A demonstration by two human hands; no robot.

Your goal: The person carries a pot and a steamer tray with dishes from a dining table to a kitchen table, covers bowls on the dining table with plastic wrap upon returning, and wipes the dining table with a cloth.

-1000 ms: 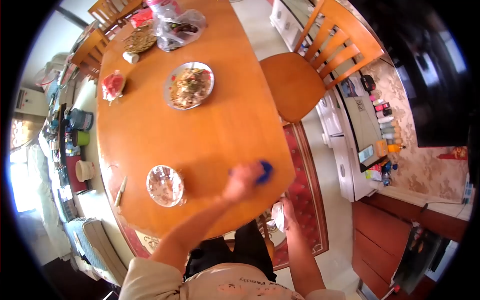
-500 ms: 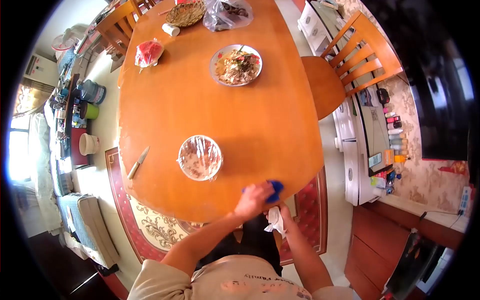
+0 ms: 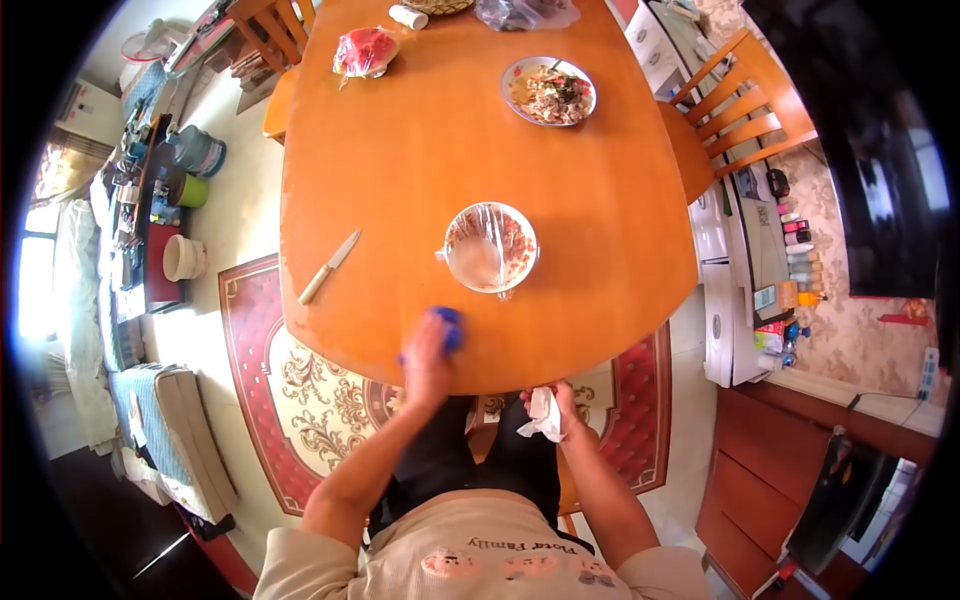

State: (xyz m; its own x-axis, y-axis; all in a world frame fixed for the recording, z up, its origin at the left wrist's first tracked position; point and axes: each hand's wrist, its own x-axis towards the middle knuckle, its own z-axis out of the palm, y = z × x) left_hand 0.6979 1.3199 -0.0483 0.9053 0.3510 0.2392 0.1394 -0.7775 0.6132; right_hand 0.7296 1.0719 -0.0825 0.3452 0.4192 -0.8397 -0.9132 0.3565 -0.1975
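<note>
My left hand [image 3: 428, 362] presses a blue cloth [image 3: 447, 330] flat on the wooden table [image 3: 420, 180], close to its near edge. At the table's near edge, a little to the right, my right hand [image 3: 562, 405] holds a crumpled white tissue [image 3: 543, 415]. A bowl covered in clear film [image 3: 491, 249] sits on the table above and between my hands. To the left of the cloth lies a knife with a pale handle [image 3: 330, 267].
Farther back are a plate of food [image 3: 549, 91], wrapped red fruit [image 3: 366, 52], a white roll [image 3: 408, 16], a basket [image 3: 438, 5] and a plastic bag [image 3: 525, 12]. Chairs stand at the right [image 3: 745, 105] and left [image 3: 275, 35] sides.
My left hand has slid the blue cloth leftwards along the near part of the table. The view has shifted, so the tableware appears farther right and higher. My right hand still holds the tissue.
</note>
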